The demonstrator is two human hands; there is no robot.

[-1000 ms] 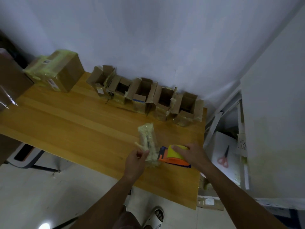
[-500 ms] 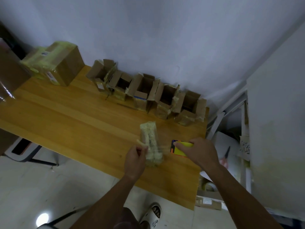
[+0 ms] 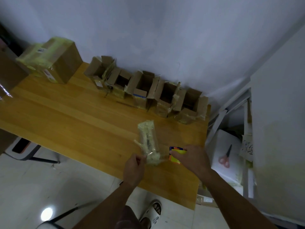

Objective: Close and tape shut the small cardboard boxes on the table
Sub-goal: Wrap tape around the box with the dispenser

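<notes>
A small box wrapped all over in pale tape [image 3: 148,140] lies near the front of the wooden table [image 3: 69,123]. My left hand [image 3: 134,169] pinches its near end, at a loose tape tail. My right hand [image 3: 191,158] grips the orange and yellow tape dispenser [image 3: 176,155] just right of the box, with clear tape stretched between them. Several small cardboard boxes stand open in a row along the wall, from the left one [image 3: 99,71] to the right one [image 3: 189,104].
A large taped carton [image 3: 54,60] sits at the table's far left corner, another brown box [image 3: 6,75] at the left edge. Red-handled scissors [image 3: 225,157] lie on a white surface right of the table. My sandalled foot [image 3: 152,214] shows below.
My right hand has pulled the dispenser a little to the right, away from the wrapped box, drawing tape out. My left hand has stayed at the box's near end.
</notes>
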